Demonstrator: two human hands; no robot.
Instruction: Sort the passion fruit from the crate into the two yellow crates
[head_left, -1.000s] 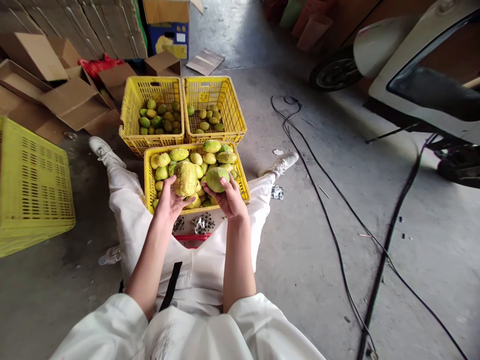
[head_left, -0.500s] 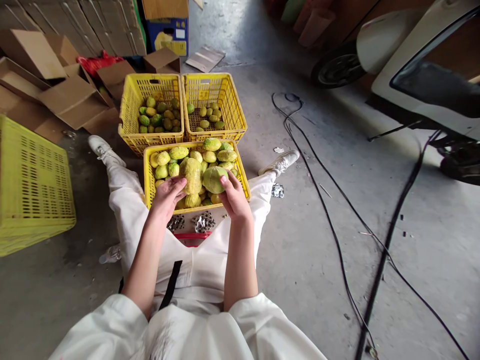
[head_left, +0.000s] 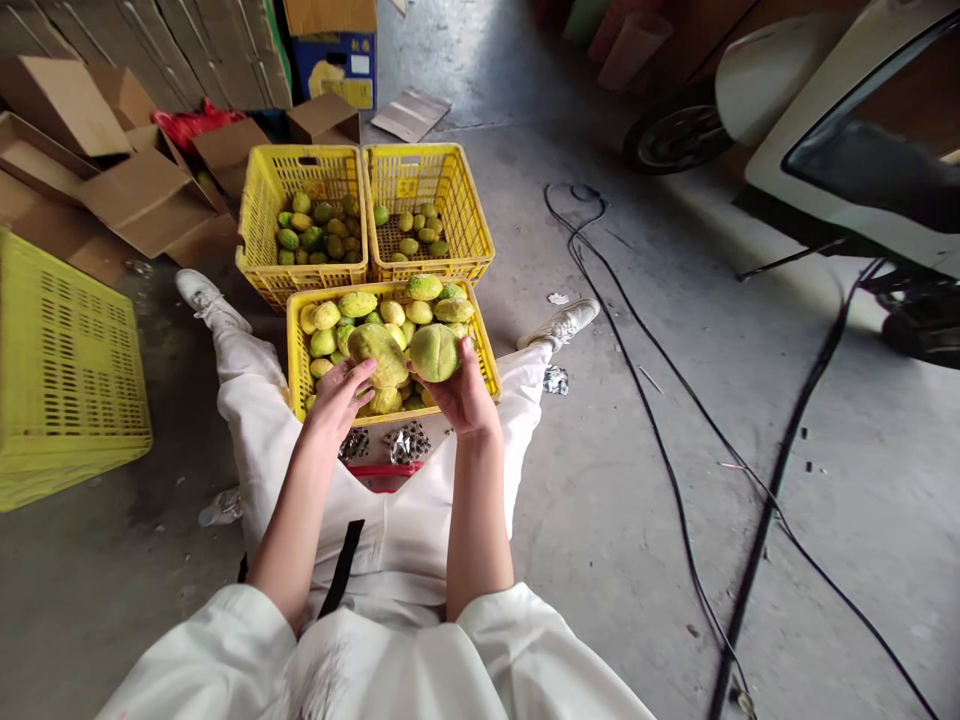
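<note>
My left hand (head_left: 341,397) is closed round a mottled yellow-green melon (head_left: 381,354). In my right hand (head_left: 466,393) I grip a rounder, pale green melon (head_left: 435,353) with grooves meeting on the side that shows. Both fruits are held close together, over the near yellow crate (head_left: 294,345) that stands between my legs. That crate is filled with more yellow and green melons (head_left: 358,304), partly hidden by my hands and the two I hold.
Two deeper yellow crates (head_left: 261,215) stand just beyond, with smaller green fruits inside. Another yellow crate (head_left: 71,370) is at the left. Opened cardboard boxes (head_left: 142,195) lie behind it. Black cables (head_left: 660,430) cross the floor at right, near a white vehicle (head_left: 832,130).
The left melon has tilted and shifted slightly left. The right melon has been turned, so its grooved side faces me, and my right hand's fingers have moved around it.
</note>
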